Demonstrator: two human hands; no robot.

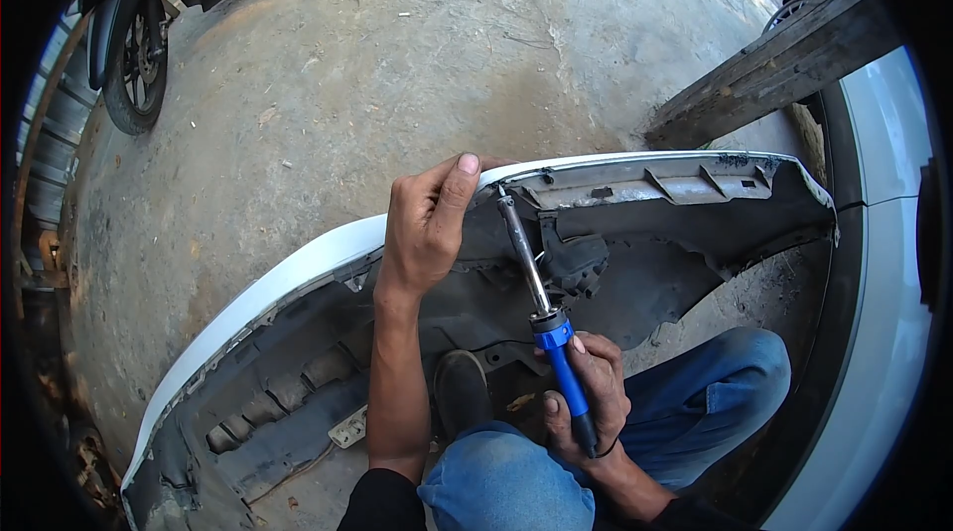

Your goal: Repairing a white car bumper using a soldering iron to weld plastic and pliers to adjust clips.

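Observation:
A white car bumper [298,268] lies on its edge in front of me, its dark grey inner side facing me. My left hand [427,223] grips the bumper's top rim, thumb over the white outer face. My right hand [586,397] holds a soldering iron [561,347] by its blue handle. The iron's long metal shaft slants up and left, and its tip [502,196] touches the inner side just under the rim, right beside my left hand's fingers. My knees in blue jeans [516,476] sit below the hands.
Bare concrete ground [417,55] stretches beyond the bumper. A motorcycle [139,45] stands at the top left. A weathered wooden beam [774,65] slants in at the top right, next to a white car body [893,263] along the right edge.

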